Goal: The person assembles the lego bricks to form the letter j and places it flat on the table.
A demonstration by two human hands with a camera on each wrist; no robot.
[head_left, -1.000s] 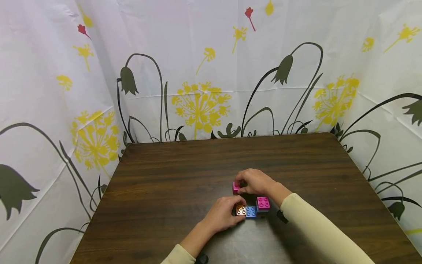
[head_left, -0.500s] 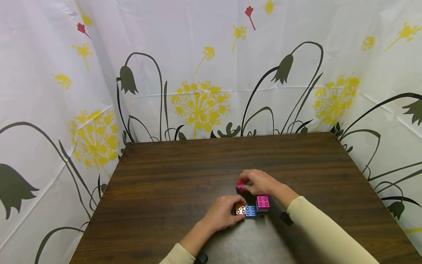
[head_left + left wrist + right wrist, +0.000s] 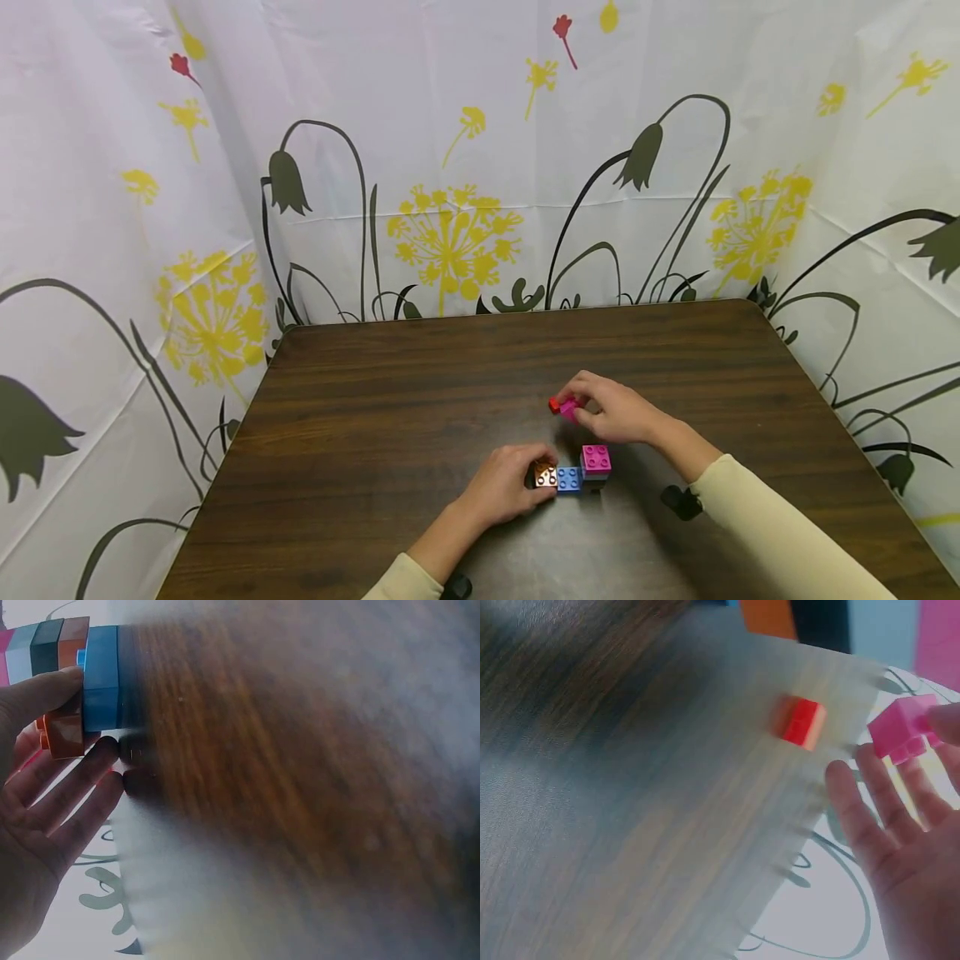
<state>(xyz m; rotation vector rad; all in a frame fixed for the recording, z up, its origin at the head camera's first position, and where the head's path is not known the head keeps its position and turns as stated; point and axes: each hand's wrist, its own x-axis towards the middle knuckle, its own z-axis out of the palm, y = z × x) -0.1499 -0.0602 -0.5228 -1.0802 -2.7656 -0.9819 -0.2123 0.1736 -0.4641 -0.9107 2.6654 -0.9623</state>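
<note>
My left hand [image 3: 506,487] pinches an orange brick [image 3: 64,736] between thumb and fingers. This brick sits on one end of a blue brick [image 3: 569,478]. On the other end rises a stack with a pink brick [image 3: 596,458] on top, then light grey [image 3: 19,652], black [image 3: 46,645] and orange layers. Farther back, my right hand [image 3: 615,408] holds a loose pink brick [image 3: 904,727] between thumb and fingers, its studs turned toward the palm. A small red brick [image 3: 805,723] lies on the table just beyond, apart from the fingers in the right wrist view.
The brown wood-grain table [image 3: 390,400] carries the bricks. A white curtain [image 3: 480,83] with printed flowers hangs behind and along both sides of it. Dark straps with small devices sit at both wrists.
My right hand has moved right and slightly back with the pink brick, which has turned in the fingers. The red brick has come into sight. My left hand stays on the orange brick.
</note>
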